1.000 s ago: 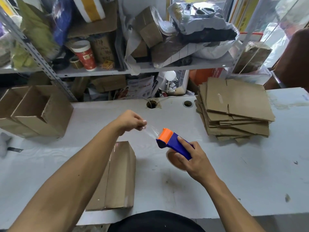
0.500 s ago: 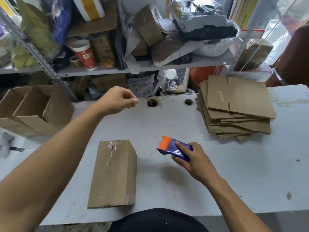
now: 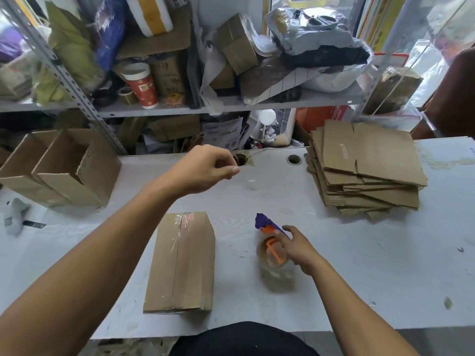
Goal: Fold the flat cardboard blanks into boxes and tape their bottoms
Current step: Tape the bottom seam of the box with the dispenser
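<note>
A taped box [image 3: 181,260] lies flat near the front edge of the white worktop [image 3: 359,265], clear tape running along its centre seam. Just to its right the tape dispenser [image 3: 272,246], blue and orange with a clear roll, stands on the worktop; the right hand [image 3: 298,249] rests against it with relaxed fingers, and a firm grip cannot be made out. The left hand [image 3: 205,167] hovers above the back edge, its fingers loosely curled and holding nothing visible. A stack of flat blanks [image 3: 367,165] sits at the back right corner. Two folded open boxes [image 3: 59,167] stand at the back left edge.
</note>
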